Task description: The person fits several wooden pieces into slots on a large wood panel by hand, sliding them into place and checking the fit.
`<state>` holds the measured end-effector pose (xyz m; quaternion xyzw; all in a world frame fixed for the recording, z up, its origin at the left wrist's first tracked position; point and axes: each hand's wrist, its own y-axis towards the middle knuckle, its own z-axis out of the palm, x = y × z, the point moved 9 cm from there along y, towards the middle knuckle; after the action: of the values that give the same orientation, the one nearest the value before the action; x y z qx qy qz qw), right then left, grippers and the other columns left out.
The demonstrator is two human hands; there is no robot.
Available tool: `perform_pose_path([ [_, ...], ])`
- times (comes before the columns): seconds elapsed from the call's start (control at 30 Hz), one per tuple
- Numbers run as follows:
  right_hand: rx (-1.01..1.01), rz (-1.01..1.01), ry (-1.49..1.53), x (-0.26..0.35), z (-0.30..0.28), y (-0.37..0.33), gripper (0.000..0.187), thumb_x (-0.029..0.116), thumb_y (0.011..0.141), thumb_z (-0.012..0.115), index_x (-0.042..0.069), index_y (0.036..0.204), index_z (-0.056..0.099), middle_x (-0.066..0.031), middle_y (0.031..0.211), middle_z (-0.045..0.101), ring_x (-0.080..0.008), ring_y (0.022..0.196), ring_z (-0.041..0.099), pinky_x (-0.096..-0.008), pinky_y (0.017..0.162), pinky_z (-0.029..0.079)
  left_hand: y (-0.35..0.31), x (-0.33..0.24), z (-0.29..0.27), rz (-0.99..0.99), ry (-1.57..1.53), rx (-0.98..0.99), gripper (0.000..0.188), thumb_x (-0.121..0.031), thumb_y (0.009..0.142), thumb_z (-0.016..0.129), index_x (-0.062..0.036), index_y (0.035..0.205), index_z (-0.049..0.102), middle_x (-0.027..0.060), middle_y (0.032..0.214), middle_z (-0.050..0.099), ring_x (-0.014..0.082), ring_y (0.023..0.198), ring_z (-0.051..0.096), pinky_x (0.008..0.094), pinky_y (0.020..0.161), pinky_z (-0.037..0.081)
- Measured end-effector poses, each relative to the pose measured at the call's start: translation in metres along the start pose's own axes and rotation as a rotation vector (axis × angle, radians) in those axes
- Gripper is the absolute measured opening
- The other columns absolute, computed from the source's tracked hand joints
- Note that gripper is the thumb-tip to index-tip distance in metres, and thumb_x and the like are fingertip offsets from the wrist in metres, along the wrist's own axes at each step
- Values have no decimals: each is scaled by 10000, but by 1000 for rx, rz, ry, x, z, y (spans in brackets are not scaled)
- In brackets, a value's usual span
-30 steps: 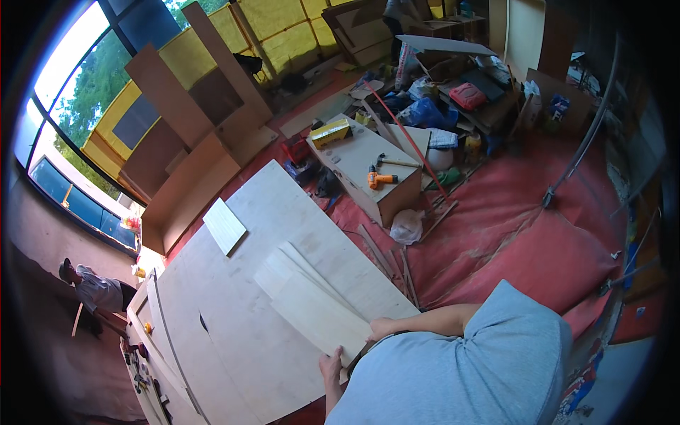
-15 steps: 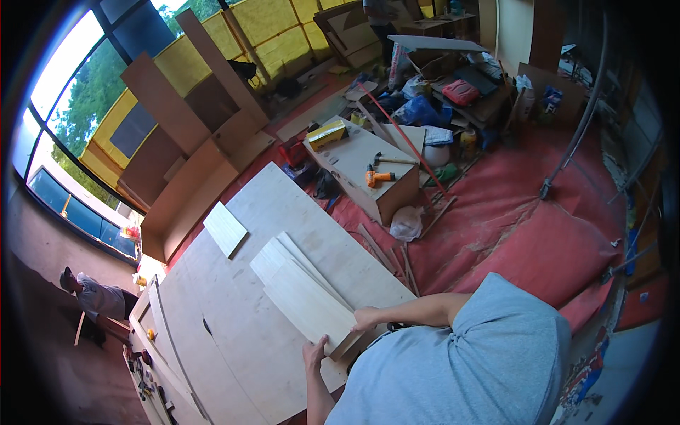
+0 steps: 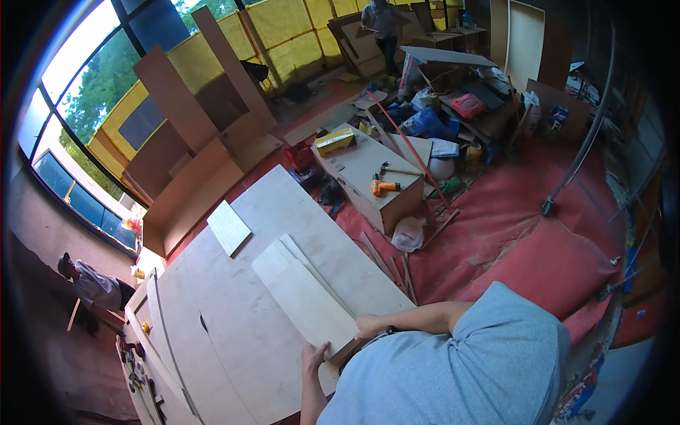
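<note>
A pale wooden board (image 3: 304,294) lies lengthwise over the large plywood sheet (image 3: 212,297), its near end at my body. At that end my left hand (image 3: 314,354) grips the left corner, thumb on top. My right hand (image 3: 370,326) holds the right side of the same end, fingers closed round the edge. Beneath it another pale board (image 3: 319,273) shows along the right side. Farther off, a short pale board (image 3: 229,228) rests alone on the sheet.
An orange drill (image 3: 384,185) and a hammer (image 3: 400,169) lie on a wooden cabinet (image 3: 365,177) beyond the sheet. Tools (image 3: 138,368) line the left edge near a person (image 3: 99,283). Another person (image 3: 382,32) stands far back. A metal pole (image 3: 581,127) rises at right.
The top board has shifted slightly and now covers more of the board under it. Both hands keep hold of its near end. The far person has come further into view.
</note>
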<state>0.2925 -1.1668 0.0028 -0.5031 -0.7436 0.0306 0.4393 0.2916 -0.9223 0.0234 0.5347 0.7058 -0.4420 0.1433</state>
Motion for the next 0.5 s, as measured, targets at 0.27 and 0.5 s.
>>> perform_pose_path([
  [0.27,69,97,62,0,-5,10,665,579,889,720,-83,920,774,-294,960,756,-424,941,746,-496,842,575,18,47,-11,-167,-87,4,525,-408,881,825,93,1016,747,164,843,737,223,673,701,370,611,576],
  [0.5,-157,137,207,-23,-50,69,786,636,906,673,-89,1208,706,-321,1214,705,-428,1152,687,-489,983,531,83,19,-43,-145,-131,-117,557,-311,907,815,129,1211,658,140,913,707,193,666,659,350,561,550],
])
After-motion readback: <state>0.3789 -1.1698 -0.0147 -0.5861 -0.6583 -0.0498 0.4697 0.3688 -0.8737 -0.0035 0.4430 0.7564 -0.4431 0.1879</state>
